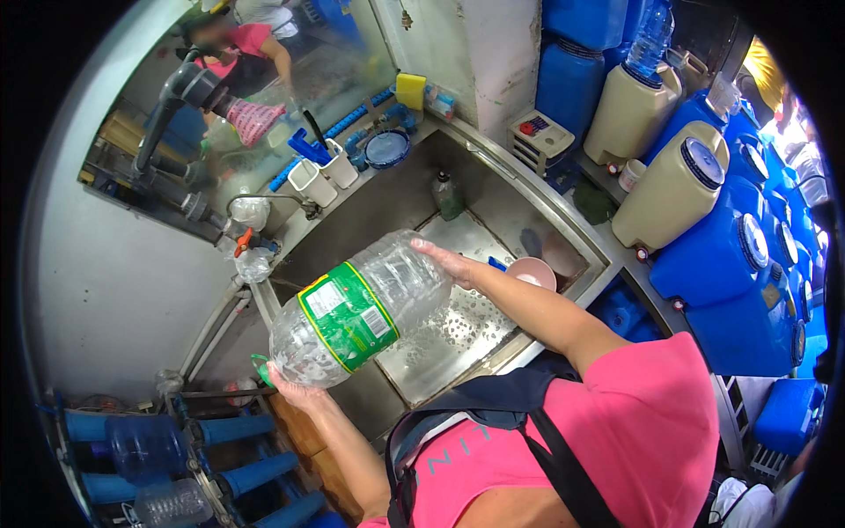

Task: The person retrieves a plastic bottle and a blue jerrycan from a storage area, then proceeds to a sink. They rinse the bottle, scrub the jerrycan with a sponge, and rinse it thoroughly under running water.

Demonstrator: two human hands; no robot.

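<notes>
A large clear plastic bottle [416, 290] with a green label [348, 317] lies sideways between my hands above the steel sink [416, 369]. My left hand [294, 388] grips its neck end, close to a green handle [261, 369]. At the bottle's base, my right hand [449, 265] presses against the side and end with suds on the fingers. White foam streaks the bottle's wet surface. Below it, a pink bowl [532, 272] sits in the sink near its right wall, and a dark pump bottle [447, 198] stands in the far corner.
A faucet [274, 197] and white holders [313, 183] line the sink's back rim. A grey pipe with an orange-handled valve [243, 241] stands at left. Blue jugs [706, 244] and beige jugs [670, 185] crowd the right. Blue rack tubes [257, 472] hold bottles at lower left.
</notes>
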